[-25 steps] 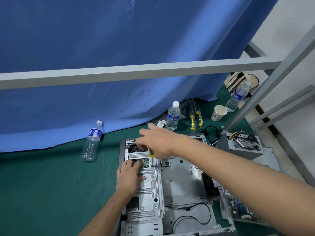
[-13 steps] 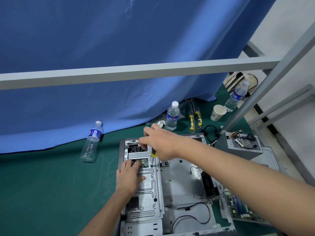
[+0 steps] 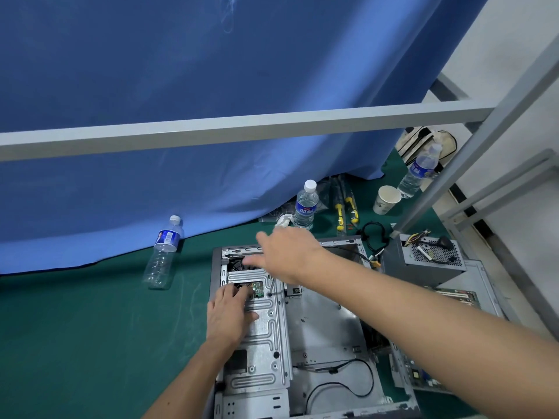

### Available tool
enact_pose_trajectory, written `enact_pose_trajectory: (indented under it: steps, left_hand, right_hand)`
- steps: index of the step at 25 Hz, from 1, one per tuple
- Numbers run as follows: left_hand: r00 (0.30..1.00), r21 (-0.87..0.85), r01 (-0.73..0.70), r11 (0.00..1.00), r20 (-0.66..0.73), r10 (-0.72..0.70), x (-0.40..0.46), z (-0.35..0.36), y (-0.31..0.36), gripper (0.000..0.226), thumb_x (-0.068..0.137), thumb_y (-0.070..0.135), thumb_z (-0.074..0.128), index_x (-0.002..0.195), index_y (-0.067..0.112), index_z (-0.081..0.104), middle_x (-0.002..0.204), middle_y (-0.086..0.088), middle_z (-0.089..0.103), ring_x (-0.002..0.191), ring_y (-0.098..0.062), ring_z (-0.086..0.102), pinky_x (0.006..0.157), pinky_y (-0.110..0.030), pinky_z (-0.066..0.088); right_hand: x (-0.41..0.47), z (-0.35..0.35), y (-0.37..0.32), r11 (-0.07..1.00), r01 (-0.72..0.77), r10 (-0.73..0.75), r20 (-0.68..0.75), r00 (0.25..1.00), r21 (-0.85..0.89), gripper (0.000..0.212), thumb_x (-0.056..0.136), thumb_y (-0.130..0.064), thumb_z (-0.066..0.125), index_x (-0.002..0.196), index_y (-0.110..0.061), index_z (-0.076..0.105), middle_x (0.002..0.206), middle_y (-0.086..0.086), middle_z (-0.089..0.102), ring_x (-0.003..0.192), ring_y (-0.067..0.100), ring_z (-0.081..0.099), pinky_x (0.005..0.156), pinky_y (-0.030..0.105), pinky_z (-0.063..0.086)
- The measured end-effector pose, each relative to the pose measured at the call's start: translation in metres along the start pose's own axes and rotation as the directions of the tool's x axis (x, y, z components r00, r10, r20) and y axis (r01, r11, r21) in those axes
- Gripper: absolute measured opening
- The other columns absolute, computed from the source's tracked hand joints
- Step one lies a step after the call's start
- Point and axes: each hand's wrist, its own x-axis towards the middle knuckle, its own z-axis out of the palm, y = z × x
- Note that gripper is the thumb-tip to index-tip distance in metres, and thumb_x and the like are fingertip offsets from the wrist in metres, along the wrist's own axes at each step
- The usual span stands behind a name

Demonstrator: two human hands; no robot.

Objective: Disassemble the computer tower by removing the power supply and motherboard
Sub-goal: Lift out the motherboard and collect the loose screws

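right hand (image 3: 286,257) has spread its fingers since a second ago, and the yellow handle no longer shows.
tower (image 3: 302,328) lies open on the table (image 3: 90,343), long axis running away from the person; psu (image 3: 423,261) and motherboard (image 3: 423,370) already sit out to its right. screwdriver (image 3: 271,285) shaft stands under the right palm, on a drive cage (image 3: 263,328) screw; whether the palm grips it, cannot tell. left hand (image 3: 228,316), nearer, rests flat on the cage.

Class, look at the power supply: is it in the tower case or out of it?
Out. The power supply stands on the table right of the open case, with its loose cables on top; the bay is bare metal.
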Motion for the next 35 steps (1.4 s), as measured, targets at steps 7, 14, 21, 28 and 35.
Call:
enact_pose_trajectory:
  steps: [7, 14, 21, 28, 35]
  left_hand:
    - [1.000, -0.004, 0.006, 1.000, 0.001, -0.006, 0.000, 0.000, 0.001, 0.047, 0.087, 0.048, 0.065, 0.129, 0.036, 0.049, 0.123, 0.009, 0.044, 0.126, -0.014, 0.031, 0.096, -0.031, 0.028]
    - [1.000, -0.013, 0.000, 1.000, -0.009, 0.000, -0.001, -0.001, 0.002, 0.047, 0.087, 0.046, 0.066, 0.130, 0.036, 0.049, 0.124, 0.009, 0.045, 0.126, -0.015, 0.032, 0.099, -0.032, 0.028]
    - [1.000, -0.012, 0.000, 1.000, -0.002, 0.000, -0.001, -0.003, 0.002, 0.048, 0.087, 0.047, 0.066, 0.130, 0.036, 0.049, 0.124, 0.009, 0.044, 0.126, -0.014, 0.031, 0.099, -0.031, 0.028]
    - [1.000, -0.022, 0.005, 1.000, -0.005, -0.005, 0.000, -0.001, 0.002, 0.047, 0.086, 0.046, 0.067, 0.129, 0.036, 0.049, 0.122, 0.010, 0.045, 0.125, -0.014, 0.031, 0.098, -0.032, 0.028]
    - [1.000, -0.028, 0.004, 1.000, -0.010, -0.004, 0.000, 0.000, 0.001, 0.047, 0.086, 0.046, 0.068, 0.127, 0.036, 0.050, 0.121, 0.010, 0.045, 0.124, -0.014, 0.032, 0.098, -0.032, 0.028]
  right_hand:
    - [-0.005, -0.004, 0.012, 0.963, 0.218, -0.222, 0.002, 0.975, 0.159, 0.035, 0.087, -0.018, 0.066, 0.118, -0.017, 0.051, 0.112, 0.007, 0.044, 0.102, 0.027, 0.043, 0.074, 0.036, 0.041]
    - [-0.002, -0.003, 0.011, 0.956, 0.285, -0.275, -0.131, 0.952, 0.064, 0.029, 0.087, -0.001, 0.052, 0.111, -0.016, 0.052, 0.111, 0.005, 0.048, 0.098, 0.026, 0.043, 0.073, 0.038, 0.040]
    - [0.001, 0.000, 0.000, 0.996, 0.083, -0.084, -0.126, 0.988, -0.016, 0.021, 0.102, -0.026, 0.047, 0.115, -0.010, 0.049, 0.110, 0.011, 0.055, 0.099, 0.032, 0.058, 0.067, 0.036, 0.036]
    - [-0.002, -0.002, 0.001, 1.000, -0.001, 0.002, -0.029, 1.000, 0.022, 0.049, 0.097, -0.054, 0.046, 0.118, -0.010, 0.049, 0.113, 0.013, 0.054, 0.101, 0.033, 0.058, 0.069, 0.036, 0.038]
    - [-0.006, -0.007, 0.003, 0.974, 0.167, -0.163, -0.038, 0.986, 0.154, 0.034, 0.088, -0.030, 0.063, 0.114, -0.016, 0.046, 0.102, 0.006, 0.047, 0.101, 0.030, 0.049, 0.072, 0.036, 0.036]
